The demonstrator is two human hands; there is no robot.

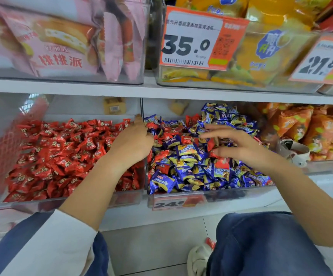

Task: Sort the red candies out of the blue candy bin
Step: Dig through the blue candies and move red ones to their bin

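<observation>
The left hand point(132, 139) reaches over the divider, fingers curled into the candies, grasp unclear, while the right hand point(239, 145) hovers with fingers spread above the blue candy bin point(231, 193).

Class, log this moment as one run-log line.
left hand: at bin divider | right hand: open over blue-wrapped candies | red-wrapped candies: some remain there

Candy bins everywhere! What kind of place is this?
Most likely a shop that sells loose sweets and snacks. Clear bins on white shelves hold red candies and blue candies, and orange price tags with barcodes hang on the bins. Packaged snack bags fill the shelf above.
</observation>
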